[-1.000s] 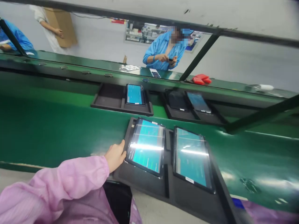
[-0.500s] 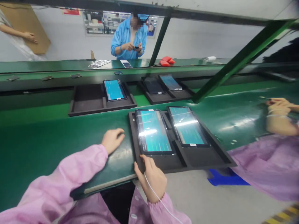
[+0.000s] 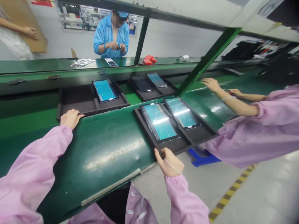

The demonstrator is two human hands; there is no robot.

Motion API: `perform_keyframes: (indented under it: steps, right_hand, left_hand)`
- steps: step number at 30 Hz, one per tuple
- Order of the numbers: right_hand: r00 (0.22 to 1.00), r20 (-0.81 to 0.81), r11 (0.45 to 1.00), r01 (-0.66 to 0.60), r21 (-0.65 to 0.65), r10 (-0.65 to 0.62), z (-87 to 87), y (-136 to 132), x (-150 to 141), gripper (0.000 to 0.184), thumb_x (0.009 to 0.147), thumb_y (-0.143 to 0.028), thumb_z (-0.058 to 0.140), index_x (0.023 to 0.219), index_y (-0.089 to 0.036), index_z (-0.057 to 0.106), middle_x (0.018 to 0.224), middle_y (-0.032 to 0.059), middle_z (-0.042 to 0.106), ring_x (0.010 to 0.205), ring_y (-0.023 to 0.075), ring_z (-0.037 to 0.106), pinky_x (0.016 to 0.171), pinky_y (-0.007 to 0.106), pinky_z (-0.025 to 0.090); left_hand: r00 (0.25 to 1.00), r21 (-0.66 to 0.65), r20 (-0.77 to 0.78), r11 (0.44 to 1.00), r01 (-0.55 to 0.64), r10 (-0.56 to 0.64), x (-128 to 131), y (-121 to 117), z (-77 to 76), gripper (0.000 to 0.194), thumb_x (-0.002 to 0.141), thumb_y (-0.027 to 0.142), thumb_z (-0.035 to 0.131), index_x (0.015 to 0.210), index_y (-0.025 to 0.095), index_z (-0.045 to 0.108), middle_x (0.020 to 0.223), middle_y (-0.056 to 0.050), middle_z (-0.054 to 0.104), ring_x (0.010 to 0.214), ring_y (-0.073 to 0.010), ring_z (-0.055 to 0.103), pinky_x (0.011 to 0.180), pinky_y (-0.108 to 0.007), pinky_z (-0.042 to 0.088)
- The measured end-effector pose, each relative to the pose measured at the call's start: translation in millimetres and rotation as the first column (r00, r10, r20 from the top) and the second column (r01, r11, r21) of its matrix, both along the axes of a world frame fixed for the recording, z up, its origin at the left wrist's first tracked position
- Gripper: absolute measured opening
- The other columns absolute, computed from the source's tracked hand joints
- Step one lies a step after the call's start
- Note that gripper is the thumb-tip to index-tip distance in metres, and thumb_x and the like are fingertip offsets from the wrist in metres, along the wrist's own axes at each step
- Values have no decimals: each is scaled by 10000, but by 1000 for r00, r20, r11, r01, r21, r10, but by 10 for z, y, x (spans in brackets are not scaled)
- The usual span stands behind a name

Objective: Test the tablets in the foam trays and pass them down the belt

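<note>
My left hand [image 3: 70, 119] reaches forward, its fingers hooked over the near left corner of a black two-compartment tray [image 3: 77, 113] on the lower green strip. That tray holds a tablet [image 3: 105, 90] with a lit blue screen in its right compartment; its left compartment is bare. My right hand [image 3: 171, 162] grips the near edge of a closer black tray [image 3: 149, 137] on the green bench. Inside lie two lit tablets, the left one [image 3: 161, 122] and the right one [image 3: 182, 112], each propped partly on the tray's far rim. A white cord crosses the right hand.
Behind, another black tray [image 3: 153, 95] carries two tablets. A slanted green post [image 3: 205, 63] rises near it. At the right, a co-worker's arm [image 3: 243, 104] in a pink sleeve extends over the bench. Across stands a person in blue [image 3: 111, 34]; red objects [image 3: 149, 59] lie on the far ledge.
My left hand has moved from the bench forward and left onto the back tray. My right hand has taken the front tray's edge, and that tray sits farther right. The co-worker's hand has lifted.
</note>
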State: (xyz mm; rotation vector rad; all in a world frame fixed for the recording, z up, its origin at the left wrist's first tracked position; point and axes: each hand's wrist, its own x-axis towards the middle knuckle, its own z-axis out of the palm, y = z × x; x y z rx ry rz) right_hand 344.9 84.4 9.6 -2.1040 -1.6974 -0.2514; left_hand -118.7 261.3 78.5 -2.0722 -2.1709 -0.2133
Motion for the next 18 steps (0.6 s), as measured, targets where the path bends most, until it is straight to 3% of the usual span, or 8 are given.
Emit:
perform_keyframes:
  steps: [4, 8, 13, 18]
  right_hand:
    - [998, -39, 998, 56, -33, -57, -73, 170, 353, 451, 947, -586, 465, 782, -186, 594, 730, 7, 631, 607, 133, 547, 535, 248, 223]
    - [995, -58, 992, 80, -94, -86, -199, 424, 829, 505, 870, -661, 453, 775, -190, 609, 774, 39, 651, 606, 160, 556, 511, 260, 232]
    - [998, -65, 1000, 23, 13, -22, -248, 633, 1157, 687, 851, -793, 272, 704, -186, 559, 714, 71, 621, 611, 187, 560, 520, 277, 266]
    - [997, -73, 999, -23, 48, 26, -235, 640, 1159, 718, 879, -804, 240, 721, -182, 561, 721, 67, 621, 637, 175, 574, 542, 272, 301]
  left_hand:
    - [999, 35, -33, 999, 37, -36, -151, -124, 204, 410, 960, 500, 394, 979, 170, 637, 1045, -146, 648, 1077, -319, 574, 908, -390, 444]
    - [998, 56, -28, 997, 62, -60, -285, -666, 279, 450, 987, 544, 330, 963, 185, 602, 990, -107, 651, 1012, -279, 603, 884, -359, 466]
    - [994, 84, 44, 992, 98, -102, -387, -1528, 72, 430, 980, 583, 346, 878, 247, 594, 851, -20, 660, 849, -224, 645, 744, -323, 505]
    - [966, 282, 223, 957, 66, -132, -383, -2063, -218, 190, 886, 532, 512, 851, 422, 662, 737, 73, 655, 698, -224, 643, 613, -365, 502]
